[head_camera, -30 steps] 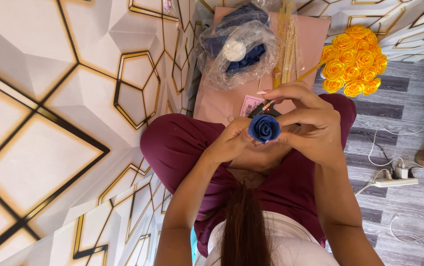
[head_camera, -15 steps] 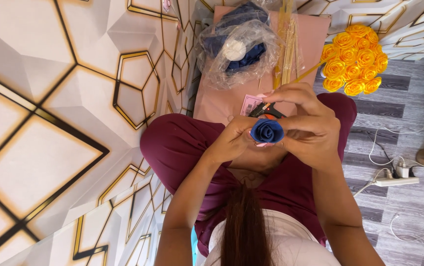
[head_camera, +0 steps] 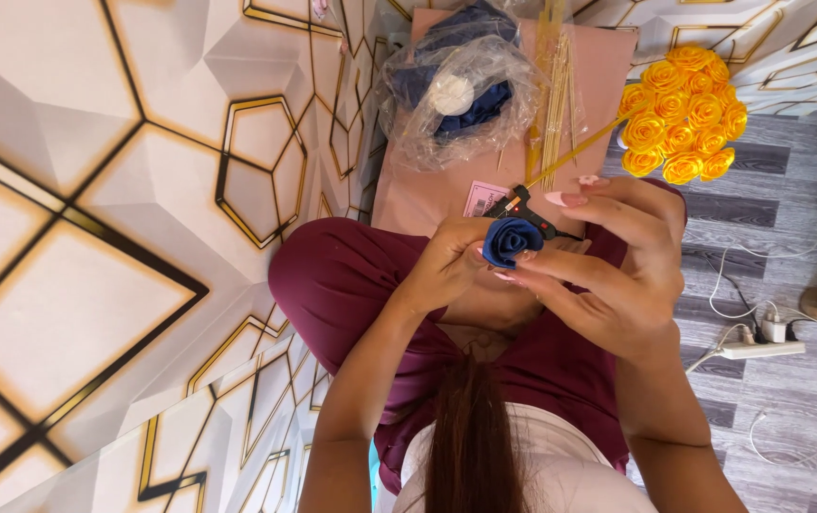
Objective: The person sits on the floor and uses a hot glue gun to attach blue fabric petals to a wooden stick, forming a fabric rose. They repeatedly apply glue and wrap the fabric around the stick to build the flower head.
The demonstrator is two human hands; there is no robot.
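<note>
Both hands — left hand (head_camera: 442, 271), right hand (head_camera: 617, 275) — pinch a small dark-blue rolled fabric rose (head_camera: 510, 239) over the lap beside a black glue gun (head_camera: 522, 207) — slackened fingers could let it unroll.

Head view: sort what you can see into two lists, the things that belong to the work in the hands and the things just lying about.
In use:
- blue fabric rose, pinched between both hands
- left hand
- right hand
- black glue gun, just behind the rose

Lying about:
- yellow rose bunch
- wooden sticks
- plastic bag of blue material
- white power strip on the floor
</note>
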